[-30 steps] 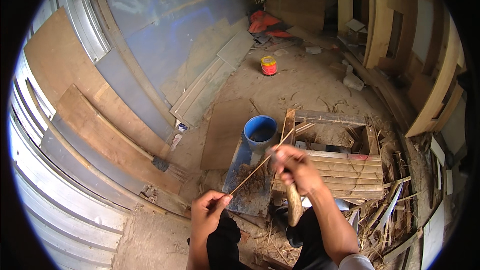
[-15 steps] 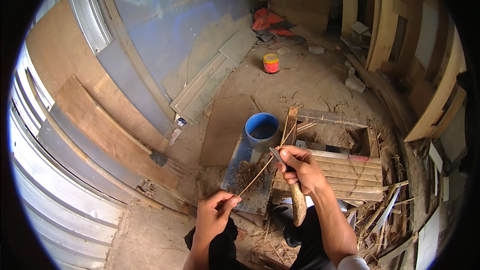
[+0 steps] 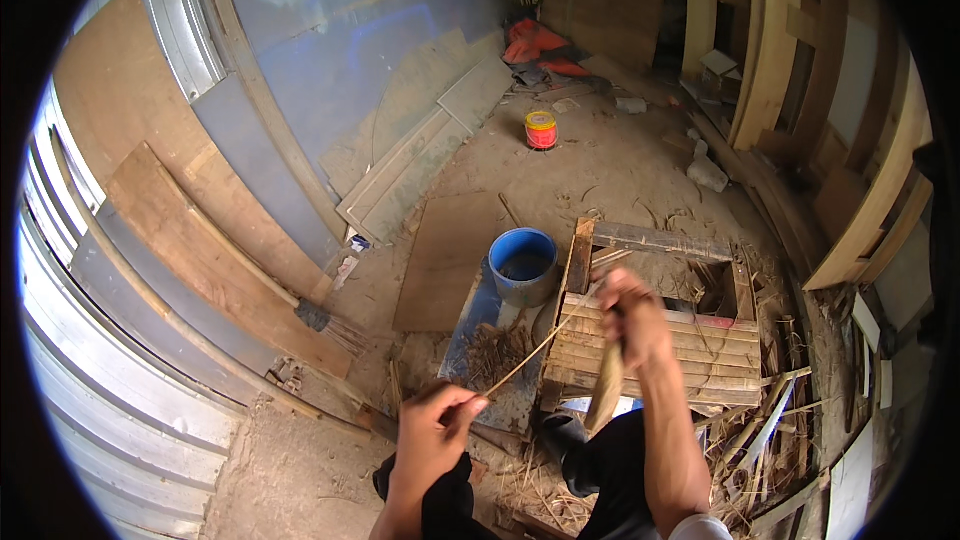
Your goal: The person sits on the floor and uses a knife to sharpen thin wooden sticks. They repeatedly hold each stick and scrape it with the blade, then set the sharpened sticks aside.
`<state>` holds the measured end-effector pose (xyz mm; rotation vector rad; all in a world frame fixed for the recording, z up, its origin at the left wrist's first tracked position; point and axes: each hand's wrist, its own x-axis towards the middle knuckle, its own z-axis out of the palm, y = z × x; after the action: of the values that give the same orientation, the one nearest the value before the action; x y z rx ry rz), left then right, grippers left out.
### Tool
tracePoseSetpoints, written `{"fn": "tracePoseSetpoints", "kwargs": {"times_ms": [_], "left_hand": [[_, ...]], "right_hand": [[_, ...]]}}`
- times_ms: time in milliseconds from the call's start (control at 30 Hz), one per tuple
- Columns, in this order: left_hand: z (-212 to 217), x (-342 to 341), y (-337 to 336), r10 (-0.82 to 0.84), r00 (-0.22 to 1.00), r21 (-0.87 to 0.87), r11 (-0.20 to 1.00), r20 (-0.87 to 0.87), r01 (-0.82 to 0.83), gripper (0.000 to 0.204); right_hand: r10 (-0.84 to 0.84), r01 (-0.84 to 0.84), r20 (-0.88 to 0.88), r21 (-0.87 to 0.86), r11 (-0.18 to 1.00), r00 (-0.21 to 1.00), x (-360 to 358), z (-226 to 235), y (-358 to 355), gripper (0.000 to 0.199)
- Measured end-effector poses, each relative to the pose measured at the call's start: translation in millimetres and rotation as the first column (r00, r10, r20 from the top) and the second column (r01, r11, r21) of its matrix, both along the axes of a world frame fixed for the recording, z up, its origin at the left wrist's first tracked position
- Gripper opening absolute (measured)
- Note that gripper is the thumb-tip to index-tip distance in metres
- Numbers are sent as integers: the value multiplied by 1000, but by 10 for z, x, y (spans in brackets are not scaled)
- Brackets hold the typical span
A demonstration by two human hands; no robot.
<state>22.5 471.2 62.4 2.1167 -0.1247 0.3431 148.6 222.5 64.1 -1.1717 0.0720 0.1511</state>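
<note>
The fingers of the left hand (image 3: 432, 432) are pinched together on the lower end of a thin pale strip (image 3: 535, 350), which runs taut up and to the right. The fingers of the right hand (image 3: 630, 315) are closed around the strip's upper end and around the handle of a knife (image 3: 604, 388), whose broad blade hangs down below the fist. The strip spans the gap between both hands, above a grey board (image 3: 490, 350) carrying a heap of brown shavings (image 3: 492, 352). Just beyond it stands a blue bucket (image 3: 523, 265) on the dirt floor (image 3: 620, 170). Beside the right hand is a low wooden slatted frame (image 3: 690, 340). Farther off sits a small red can (image 3: 541, 129).
</note>
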Motion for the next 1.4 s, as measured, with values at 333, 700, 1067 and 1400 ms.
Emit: {"fn": "tracePoseSetpoints", "kwargs": {"times_ms": [333,700,1067,1400], "left_hand": [[-45,28,63,126,986,-104,988,112,-115,6],[71,-26,-52,84,954,47,994,289,-102,4],[35,-175,293,135,971,-172,980,199,-101,12],[-226,927,244,-58,997,-850,527,-48,-10,21]], "right_hand": [[98,-161,213,301,940,972,-122,-204,21,36],[215,-222,66,140,965,974,-257,45,214,22],[-422,414,32,141,899,906,-10,-189,-415,20],[237,-220,78,-176,959,968,-473,-247,535,24]]}}
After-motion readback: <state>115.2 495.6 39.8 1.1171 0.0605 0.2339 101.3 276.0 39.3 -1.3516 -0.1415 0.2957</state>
